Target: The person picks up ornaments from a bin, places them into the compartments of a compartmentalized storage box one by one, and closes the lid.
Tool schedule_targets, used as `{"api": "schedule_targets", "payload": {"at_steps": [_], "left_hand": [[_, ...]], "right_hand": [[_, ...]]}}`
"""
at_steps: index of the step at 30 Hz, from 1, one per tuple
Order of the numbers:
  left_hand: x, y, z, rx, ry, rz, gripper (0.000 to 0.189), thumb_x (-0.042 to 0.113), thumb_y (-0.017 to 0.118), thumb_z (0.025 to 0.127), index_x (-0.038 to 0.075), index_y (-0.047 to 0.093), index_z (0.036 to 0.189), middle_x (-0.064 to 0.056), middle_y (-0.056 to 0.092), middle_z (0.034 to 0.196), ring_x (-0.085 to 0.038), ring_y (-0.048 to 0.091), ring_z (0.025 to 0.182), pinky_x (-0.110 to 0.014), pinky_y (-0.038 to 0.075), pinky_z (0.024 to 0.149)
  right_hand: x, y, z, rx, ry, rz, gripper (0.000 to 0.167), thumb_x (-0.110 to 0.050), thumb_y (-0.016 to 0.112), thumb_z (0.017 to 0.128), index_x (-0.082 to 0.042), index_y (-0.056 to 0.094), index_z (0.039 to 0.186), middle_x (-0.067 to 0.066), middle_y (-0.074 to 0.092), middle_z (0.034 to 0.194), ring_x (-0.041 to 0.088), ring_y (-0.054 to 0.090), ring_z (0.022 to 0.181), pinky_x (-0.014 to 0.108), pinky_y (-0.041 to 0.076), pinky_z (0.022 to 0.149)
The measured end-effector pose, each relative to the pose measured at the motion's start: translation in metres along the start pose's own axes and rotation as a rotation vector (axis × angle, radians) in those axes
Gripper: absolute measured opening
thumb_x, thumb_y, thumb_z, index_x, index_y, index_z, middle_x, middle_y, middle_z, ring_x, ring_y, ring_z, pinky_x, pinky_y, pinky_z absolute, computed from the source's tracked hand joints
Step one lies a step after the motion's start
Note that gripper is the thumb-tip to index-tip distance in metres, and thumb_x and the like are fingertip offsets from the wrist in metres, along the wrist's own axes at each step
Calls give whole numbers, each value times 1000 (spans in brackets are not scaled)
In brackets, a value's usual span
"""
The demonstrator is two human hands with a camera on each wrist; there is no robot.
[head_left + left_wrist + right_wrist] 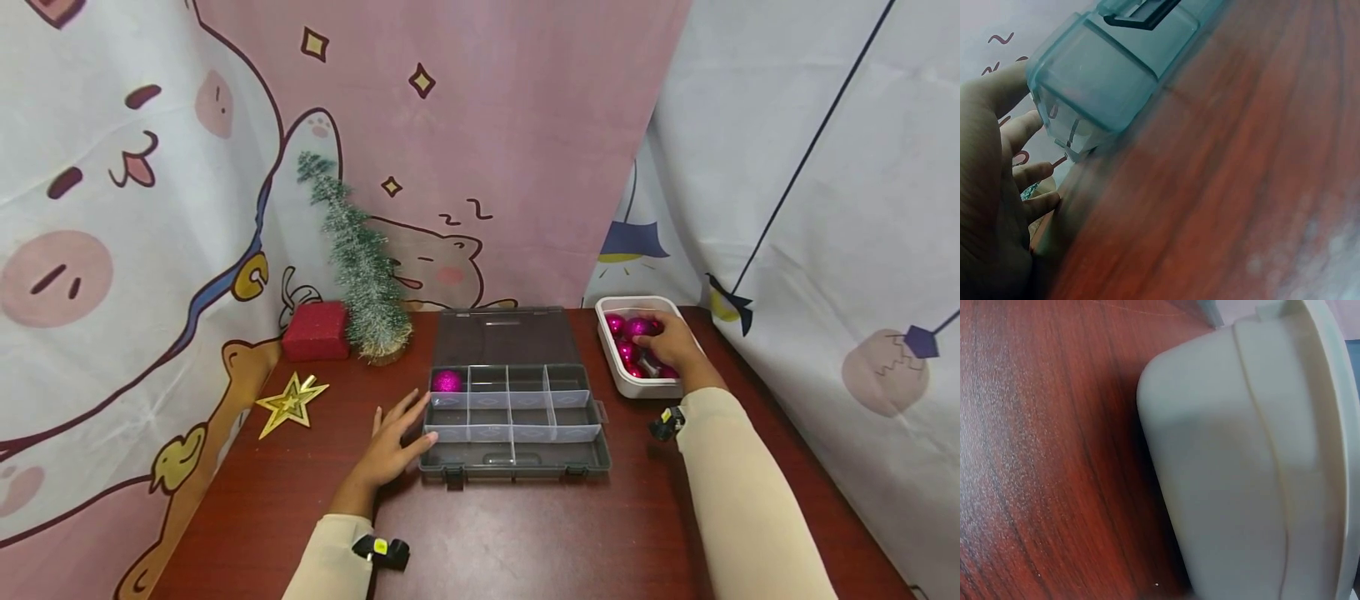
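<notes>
A clear grey compartment box (pixel 513 458) lies with its lid (pixel 502 337) folded back, white dividers splitting its inside. One glittery magenta bauble (pixel 447 382) sits in its back left compartment. Fingers spread, my left hand (pixel 390 446) rests against the box's left side; the left wrist view shows its fingertips at the box's corner (pixel 1097 81). On the right, my right hand (pixel 672 343) reaches into a white tub (pixel 637 389) of shiny magenta baubles (pixel 626 352), thumb and forefinger pinching a magenta bauble (pixel 637 328). Only the tub's outer wall (pixel 1229 469) shows in the right wrist view.
Behind the left hand stand a small frosted Christmas tree (pixel 363 283) and a red block (pixel 317 331). A gold star (pixel 291 403) lies left of the box on the dark red wooden table (pixel 480 542). Printed curtains (pixel 525 167) hang around the back and sides.
</notes>
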State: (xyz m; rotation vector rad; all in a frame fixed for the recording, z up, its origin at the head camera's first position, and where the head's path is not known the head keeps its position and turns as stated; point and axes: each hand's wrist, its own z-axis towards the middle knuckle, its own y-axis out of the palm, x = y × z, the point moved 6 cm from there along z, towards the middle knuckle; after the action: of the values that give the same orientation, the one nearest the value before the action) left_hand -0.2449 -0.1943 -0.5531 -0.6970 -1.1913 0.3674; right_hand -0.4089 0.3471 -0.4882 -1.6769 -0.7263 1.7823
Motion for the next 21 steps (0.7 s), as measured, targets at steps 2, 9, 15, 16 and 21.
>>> {"api": "schedule_targets", "payload": {"at_steps": [2,9,15,16,21], "left_hand": [[-1,0,0,1,0,0,75,40,71,102,22,44,169,-23,36,177,-50,31,165,-87,-6,124],[-1,0,0,6,0,1,75,39,72,102,22,44,169,-22,36,177,-49,31,165,-87,-5,124],[-1,0,0,-5,-6,-2,75,39,71,102,22,44,169,-22,35,177,-50,29,165,-86,-6,124],[0,0,-1,-5,-7,-1,75,39,71,102,22,44,169,-22,35,177,-50,29,165,-86,-6,124],[0,0,-1,-6,-8,-1,75,40,71,102,22,44,169,-22,34,177,-50,29,165,-86,-6,124]], "right_hand": [[0,-1,-1,6,6,-3,59,-9,74,101,6,53,153,41,52,154,56,51,145,68,37,125],[-7,-5,-2,27,-7,35,59,-14,75,102,0,54,156,39,52,156,55,50,144,69,38,123],[-15,-8,-8,40,-5,68,61,-19,75,104,-3,52,158,37,51,158,55,51,144,70,43,120],[-17,-8,-9,41,-3,74,61,-20,75,104,-4,52,159,37,51,158,54,52,143,70,45,119],[-26,-11,-15,90,-29,84,60,-23,76,104,-7,55,158,36,66,139,41,67,118,46,60,94]]}}
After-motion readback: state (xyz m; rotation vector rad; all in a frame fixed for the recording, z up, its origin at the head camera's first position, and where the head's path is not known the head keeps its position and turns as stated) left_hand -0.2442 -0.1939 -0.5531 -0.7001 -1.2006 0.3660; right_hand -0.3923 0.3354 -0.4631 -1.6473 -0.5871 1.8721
